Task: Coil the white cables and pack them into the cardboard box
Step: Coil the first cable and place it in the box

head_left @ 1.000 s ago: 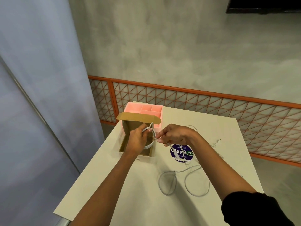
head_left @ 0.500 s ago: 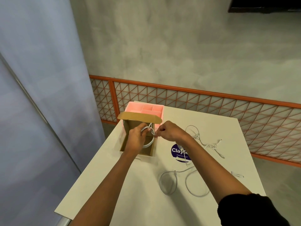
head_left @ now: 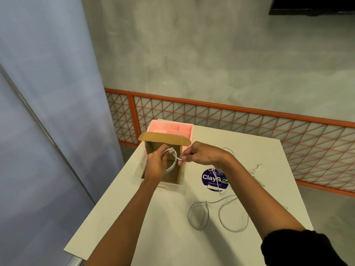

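The left hand (head_left: 156, 166) held a small white cable coil (head_left: 172, 165), with its fingers curled round the top of the loop. The right hand (head_left: 199, 155) pinched the loose end of that same cable, just beside the coil, and the end looked wound round the loop. Both hands were right over the open cardboard box (head_left: 170, 178), which sat at the far left of the table (head_left: 153, 217). The loop hung down from the fingers, with its bottom toward the box floor. I could not tell if it touched the box. So the box lay straight below the coil, not off to one side. I think the next move only needed a short drop down, and the left hand was the nearer one to do it. A second white cable (head_left: 199, 215) lay in loose loops on the table nearer the person, well apart from the box and not yet coiled.
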